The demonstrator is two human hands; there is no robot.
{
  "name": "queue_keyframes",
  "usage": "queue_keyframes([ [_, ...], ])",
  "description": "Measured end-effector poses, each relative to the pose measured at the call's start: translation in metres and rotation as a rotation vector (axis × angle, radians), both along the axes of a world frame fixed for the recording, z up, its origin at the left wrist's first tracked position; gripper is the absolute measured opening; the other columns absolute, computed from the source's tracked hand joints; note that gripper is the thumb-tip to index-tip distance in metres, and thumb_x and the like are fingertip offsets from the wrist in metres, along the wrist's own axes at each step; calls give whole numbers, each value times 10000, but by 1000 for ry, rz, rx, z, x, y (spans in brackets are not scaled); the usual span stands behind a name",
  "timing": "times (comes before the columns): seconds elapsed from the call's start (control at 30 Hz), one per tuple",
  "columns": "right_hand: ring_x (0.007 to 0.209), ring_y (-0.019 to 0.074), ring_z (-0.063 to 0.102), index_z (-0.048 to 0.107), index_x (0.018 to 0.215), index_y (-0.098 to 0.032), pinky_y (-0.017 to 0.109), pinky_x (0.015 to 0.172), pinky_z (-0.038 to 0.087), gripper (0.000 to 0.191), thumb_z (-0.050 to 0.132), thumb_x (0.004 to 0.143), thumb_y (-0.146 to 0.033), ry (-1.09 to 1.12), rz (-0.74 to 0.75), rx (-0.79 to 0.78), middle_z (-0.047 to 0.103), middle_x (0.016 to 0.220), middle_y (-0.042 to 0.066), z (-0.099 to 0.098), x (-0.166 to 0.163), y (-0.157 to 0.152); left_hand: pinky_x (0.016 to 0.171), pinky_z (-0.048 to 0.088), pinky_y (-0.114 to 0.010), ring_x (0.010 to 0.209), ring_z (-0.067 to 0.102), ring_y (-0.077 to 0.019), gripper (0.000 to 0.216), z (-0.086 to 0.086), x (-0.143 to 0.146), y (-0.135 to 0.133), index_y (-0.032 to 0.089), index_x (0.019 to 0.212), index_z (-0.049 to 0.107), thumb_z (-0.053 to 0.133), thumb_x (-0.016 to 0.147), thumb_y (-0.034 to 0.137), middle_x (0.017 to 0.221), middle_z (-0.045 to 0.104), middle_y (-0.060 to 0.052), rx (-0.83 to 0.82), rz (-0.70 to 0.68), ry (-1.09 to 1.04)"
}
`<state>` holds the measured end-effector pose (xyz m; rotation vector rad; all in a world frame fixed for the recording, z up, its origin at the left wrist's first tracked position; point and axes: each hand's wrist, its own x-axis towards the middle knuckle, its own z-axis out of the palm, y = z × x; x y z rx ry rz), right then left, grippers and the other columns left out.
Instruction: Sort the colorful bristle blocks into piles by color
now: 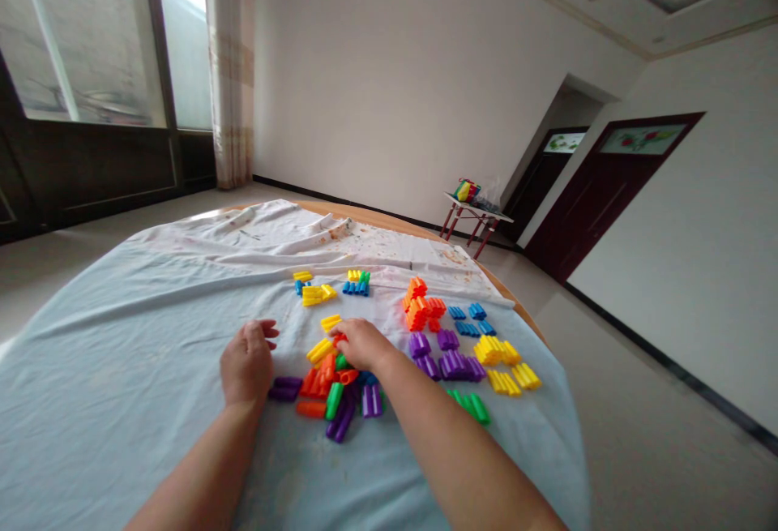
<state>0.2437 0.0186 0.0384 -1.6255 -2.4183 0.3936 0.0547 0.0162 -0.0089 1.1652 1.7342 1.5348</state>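
Note:
A mixed pile of tube-shaped plastic building blocks lies on the cloth, with an orange block (311, 408), a green block (334, 401) and purple blocks (372, 401) among them. My right hand (363, 343) reaches over the back of this pile, fingers closed around an orange-red block (339, 338) and partly hiding it. Just beyond its fingertips lies a yellow block (331, 323). To the left of the pile, my left hand (246, 362) hovers or rests with fingers apart and nothing in them. A dark purple block (285, 389) is nearest to it.
Blocks grouped by colour sit on the right: orange (416, 306), purple (460, 366), blue (468, 328), yellow (497, 350) and green (472, 407). Smaller yellow and blue groups (356, 288) are farther back. A pale cloth (151, 336) covers the round table. A small side table (486, 212) stands beyond.

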Motion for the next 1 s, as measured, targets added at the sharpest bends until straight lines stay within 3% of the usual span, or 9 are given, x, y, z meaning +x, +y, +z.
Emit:
queue_keyframes([
  [0.23, 1002, 134, 621, 680, 1047, -204, 233, 925, 425, 365, 455, 803, -50, 100, 133, 85, 706, 1042, 21, 14, 17, -20, 510, 430, -278, 583, 569, -158, 464, -6, -2, 4, 179, 810, 625, 251, 834, 455, 729, 651, -52, 5, 9, -24],
  [0.3, 1018, 149, 609, 681, 1035, -188, 254, 944, 416, 342, 459, 806, -66, 105, 90, 158, 700, 1048, 40, 16, 17, -22, 510, 431, -277, 581, 569, -157, 465, -6, -2, 4, 180, 815, 627, 254, 834, 458, 731, 652, -50, 7, 9, -29],
  [0.37, 1053, 186, 590, 671, 1054, -170, 298, 958, 410, 286, 492, 832, -159, 64, -43, 212, 685, 1074, 77, 15, 15, -20, 510, 432, -279, 581, 570, -158, 464, -6, -1, 4, 179, 817, 627, 259, 832, 461, 732, 653, -50, 9, 10, -30],
  [0.47, 1039, 253, 595, 668, 1061, -172, 374, 924, 431, 348, 579, 803, -387, -20, -170, 94, 685, 1058, 109, 11, 11, -14, 518, 439, -288, 575, 571, -162, 461, -5, -1, 4, 175, 808, 626, 263, 828, 458, 717, 653, -50, 9, 15, -30],
  [0.57, 970, 250, 627, 678, 1027, -222, 371, 870, 456, 369, 608, 760, -466, -49, -176, -33, 708, 989, 64, 9, 11, -10, 526, 446, -298, 570, 574, -165, 459, -4, -2, 4, 178, 805, 631, 262, 825, 449, 712, 658, -46, 9, 17, -27],
  [0.7, 1045, 226, 594, 620, 1141, -210, 332, 922, 432, 424, 626, 752, -379, 44, -87, 70, 671, 1094, 61, 14, 16, -18, 519, 438, -304, 573, 575, -171, 432, -2, -4, 4, 189, 794, 632, 270, 824, 425, 713, 650, -38, 4, 27, -13],
  [0.87, 1099, 208, 552, 554, 1219, -167, 308, 984, 403, 542, 640, 683, -161, 82, 201, 75, 615, 1147, 76, 14, 24, -38, 588, 420, -305, 609, 573, -168, 391, 4, -7, 3, 199, 791, 632, 285, 826, 376, 716, 644, -25, -17, 17, 67],
  [1.0, 1129, 203, 520, 518, 1248, -163, 325, 1003, 399, 557, 602, 699, -118, 178, 192, 142, 567, 1170, 91, 25, 50, -43, 640, 407, -300, 620, 562, -160, 398, 8, -8, 2, 191, 778, 631, 268, 825, 346, 712, 631, -23, -60, 17, 128],
])
